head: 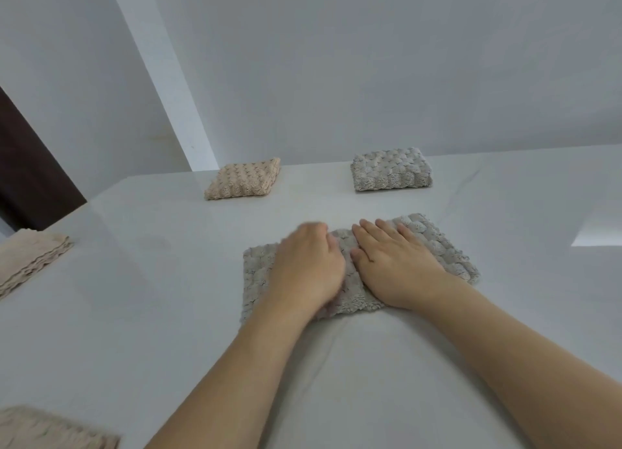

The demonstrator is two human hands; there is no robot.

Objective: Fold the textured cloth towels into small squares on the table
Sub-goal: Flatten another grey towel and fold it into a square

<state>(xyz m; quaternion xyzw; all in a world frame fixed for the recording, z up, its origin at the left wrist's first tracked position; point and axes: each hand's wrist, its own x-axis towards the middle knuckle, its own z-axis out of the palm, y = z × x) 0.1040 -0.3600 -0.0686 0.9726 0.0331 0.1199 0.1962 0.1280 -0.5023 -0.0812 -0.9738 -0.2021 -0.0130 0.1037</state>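
Both hands lie flat, fingers straight, side by side on a partly folded grey textured towel (434, 246) at the middle of the white table (168, 314), left hand (308, 263) blurred, right hand (393, 263) pressing, with folded beige square (243, 182) and grey square (390, 174) beyond.

grey bumpy towel (437, 246), white table (168, 280)

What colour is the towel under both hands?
Light grey, with a bumpy texture; the towel shows best in the head view.
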